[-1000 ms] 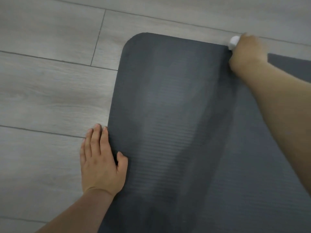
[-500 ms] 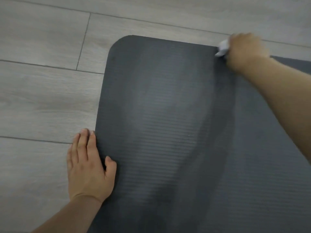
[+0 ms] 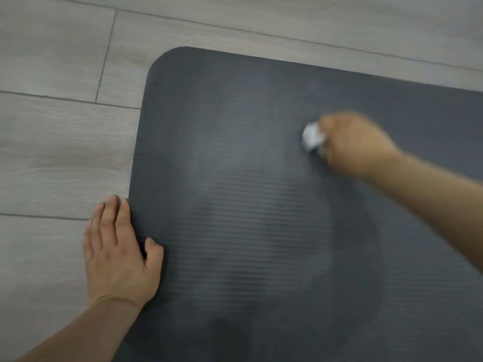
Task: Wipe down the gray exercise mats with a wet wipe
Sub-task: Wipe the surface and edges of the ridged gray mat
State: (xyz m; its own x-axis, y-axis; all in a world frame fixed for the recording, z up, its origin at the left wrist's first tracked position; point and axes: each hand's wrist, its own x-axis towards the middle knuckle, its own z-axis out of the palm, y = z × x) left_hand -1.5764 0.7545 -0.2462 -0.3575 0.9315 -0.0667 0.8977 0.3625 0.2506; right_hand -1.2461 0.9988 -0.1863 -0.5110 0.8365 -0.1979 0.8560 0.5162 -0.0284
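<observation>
The gray mat lies flat on the wood floor. Her left hand rests open, fingers straight, at its left edge; the blurred right hand grips a crumpled wet wipe against its far part.

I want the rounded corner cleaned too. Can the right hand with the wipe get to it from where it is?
Probably yes: the right hand holds the wipe on the mat, and only bare mat lies between it and the corner.
</observation>
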